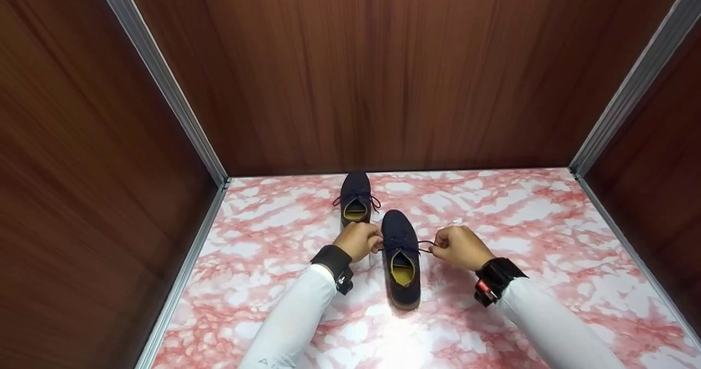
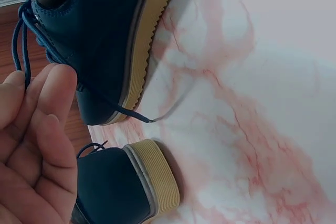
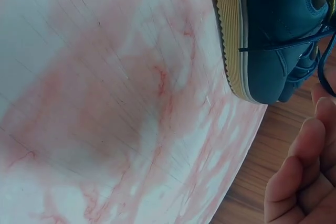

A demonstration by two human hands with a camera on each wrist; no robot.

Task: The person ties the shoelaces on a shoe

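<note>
A dark blue lace-up shoe with a yellow insole stands upright between the two hands, toe pointing away. My left hand pinches a loop of its shoelace between thumb and fingers, left of the shoe. On the other side, my right hand holds the opposite lace loop, drawn out sideways; its fingertips are partly cut off in the right wrist view. A knot sits between the loops, and a loose lace end hangs over the shoe's side.
The matching shoe, its lace tied in a bow, stands farther back and to the left, just beyond my left hand. Both shoes rest on a red-and-white marbled surface. Brown wood-look panels with metal edge strips enclose it.
</note>
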